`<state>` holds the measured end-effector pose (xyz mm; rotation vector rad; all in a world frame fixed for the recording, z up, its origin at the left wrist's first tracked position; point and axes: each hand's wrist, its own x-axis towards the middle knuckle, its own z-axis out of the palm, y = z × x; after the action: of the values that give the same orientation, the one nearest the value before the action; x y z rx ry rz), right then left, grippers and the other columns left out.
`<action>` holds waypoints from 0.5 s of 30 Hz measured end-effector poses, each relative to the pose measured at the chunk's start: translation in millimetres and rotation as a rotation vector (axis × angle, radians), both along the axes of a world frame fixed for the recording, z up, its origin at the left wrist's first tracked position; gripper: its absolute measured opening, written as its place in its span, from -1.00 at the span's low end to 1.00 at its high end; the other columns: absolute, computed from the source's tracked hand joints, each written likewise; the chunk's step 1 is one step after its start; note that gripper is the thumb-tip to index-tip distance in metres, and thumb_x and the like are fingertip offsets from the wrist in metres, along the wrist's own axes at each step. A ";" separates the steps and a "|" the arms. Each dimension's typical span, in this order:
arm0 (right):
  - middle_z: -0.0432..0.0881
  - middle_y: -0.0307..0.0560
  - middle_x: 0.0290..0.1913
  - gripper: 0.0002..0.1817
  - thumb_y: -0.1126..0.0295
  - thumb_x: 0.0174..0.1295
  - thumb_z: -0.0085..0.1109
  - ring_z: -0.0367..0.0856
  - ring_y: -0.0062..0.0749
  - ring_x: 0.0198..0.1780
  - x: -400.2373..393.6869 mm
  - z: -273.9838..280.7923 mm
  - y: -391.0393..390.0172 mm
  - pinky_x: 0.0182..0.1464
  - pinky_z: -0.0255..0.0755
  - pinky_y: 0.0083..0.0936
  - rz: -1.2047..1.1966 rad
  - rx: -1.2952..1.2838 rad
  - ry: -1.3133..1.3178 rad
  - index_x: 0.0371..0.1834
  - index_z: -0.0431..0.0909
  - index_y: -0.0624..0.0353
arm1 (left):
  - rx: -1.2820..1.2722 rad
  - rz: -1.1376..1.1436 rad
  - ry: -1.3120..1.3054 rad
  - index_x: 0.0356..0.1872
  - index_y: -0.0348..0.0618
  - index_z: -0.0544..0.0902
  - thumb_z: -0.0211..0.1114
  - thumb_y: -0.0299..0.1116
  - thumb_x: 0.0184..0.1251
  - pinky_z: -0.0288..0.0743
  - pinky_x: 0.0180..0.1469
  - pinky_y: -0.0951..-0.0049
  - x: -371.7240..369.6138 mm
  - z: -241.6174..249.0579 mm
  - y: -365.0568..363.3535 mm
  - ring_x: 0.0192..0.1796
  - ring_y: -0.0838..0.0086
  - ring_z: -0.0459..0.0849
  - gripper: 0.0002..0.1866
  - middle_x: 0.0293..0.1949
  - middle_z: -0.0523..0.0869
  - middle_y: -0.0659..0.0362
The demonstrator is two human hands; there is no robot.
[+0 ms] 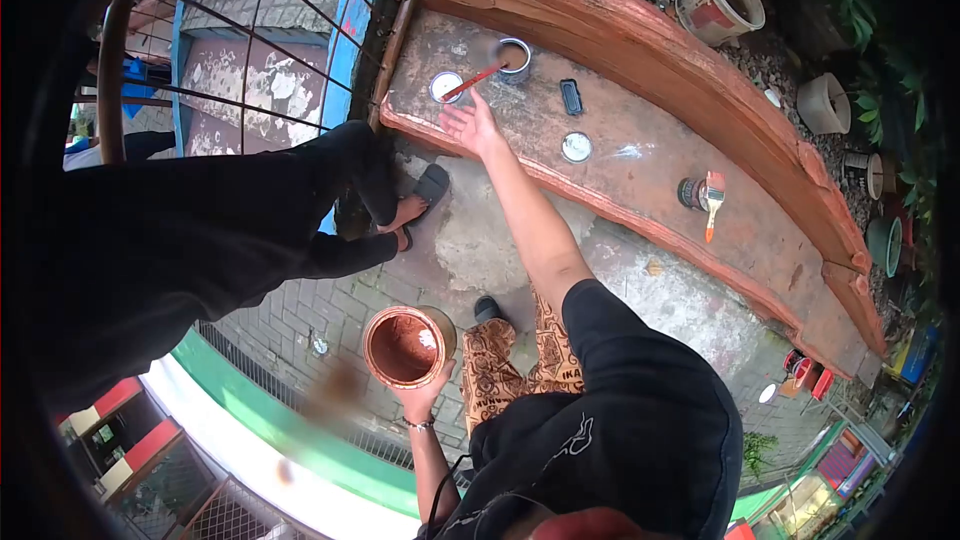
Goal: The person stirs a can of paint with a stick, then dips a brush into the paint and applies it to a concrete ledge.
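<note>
Can point(405, 345) of reddish-brown paint sits low and left of centre, cupped from below in the left hand point(425, 392); its fingers curl up around the can's base and side. The can is round and open, its rim and inner wall coated in the same rusty colour, with a pale glint on the wet surface. Beside it to the left stands another person's dark trouser leg point(250, 210) with a sandalled foot point(415, 200) on the paving. Up and to the right, the right hand point(470, 122) reaches over the bench point(650, 200), palm up and fingers spread, gripping nothing; it lies just below a red-handled brush point(478, 80) whose tip rests in a small tin point(514, 58). A lid point(446, 86) lies beside that tin on the left. Further right on the bench lie a dark phone point(571, 96), a second lid point(576, 146) and a paintbrush point(713, 202) leaning on a small dark pot point(691, 192).
</note>
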<state>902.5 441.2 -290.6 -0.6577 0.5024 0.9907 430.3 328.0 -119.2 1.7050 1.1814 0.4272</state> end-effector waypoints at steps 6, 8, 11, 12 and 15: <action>0.67 -0.09 -0.15 -0.82 0.30 0.55 0.16 0.70 -0.24 -0.10 33.5 -31.8 1.2 -0.03 0.61 -0.11 -0.088 0.012 -0.001 0.04 0.51 0.15 | -0.435 -0.074 0.225 0.16 -0.36 0.68 0.71 -0.39 0.09 0.62 0.20 0.31 96.5 -16.2 -17.4 0.04 0.43 0.74 -0.40 0.10 0.79 0.12; 0.63 -0.20 -0.27 -0.78 0.35 0.52 0.19 0.66 -0.42 -0.28 31.8 -6.3 -35.7 -0.22 0.61 -0.37 0.024 -0.173 -0.153 0.12 0.55 0.17 | -0.471 -0.117 0.218 0.14 -0.35 0.70 0.72 -0.37 0.08 0.62 0.17 0.34 109.4 -32.6 -21.9 0.05 0.43 0.74 -0.41 0.07 0.80 0.13; 0.56 -0.26 -0.33 -0.72 0.37 0.52 0.18 0.56 -0.52 -0.39 38.9 8.1 -86.7 -0.39 0.49 -0.49 0.099 -0.232 -0.162 0.21 0.56 0.18 | -0.657 0.019 0.024 0.30 -0.30 0.59 0.76 -0.35 0.00 0.64 0.22 0.30 129.2 -38.0 -34.2 0.18 0.37 0.71 -0.21 0.19 0.73 0.07; 0.54 -0.27 -0.34 -0.68 0.36 0.52 0.18 0.53 -0.56 -0.43 41.6 9.6 -102.4 -0.44 0.44 -0.53 0.122 -0.251 -0.183 0.26 0.55 0.19 | -0.660 0.023 0.028 0.31 -0.30 0.58 0.76 -0.34 -0.01 0.63 0.23 0.29 131.9 -36.3 -37.8 0.19 0.36 0.70 -0.19 0.20 0.72 0.06; 0.54 -0.27 -0.36 -0.64 0.35 0.54 0.16 0.49 -0.62 -0.48 50.9 15.2 -139.3 -0.52 0.36 -0.60 0.193 -0.305 -0.206 0.33 0.53 0.20 | -0.646 0.014 0.025 0.34 -0.29 0.54 0.77 -0.32 -0.03 0.60 0.26 0.27 140.0 -35.1 -41.9 0.22 0.34 0.68 -0.15 0.22 0.70 0.04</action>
<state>953.5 302.0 -275.5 -1.0866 0.4158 1.0223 570.3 286.1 -154.4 1.1424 1.1848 0.0155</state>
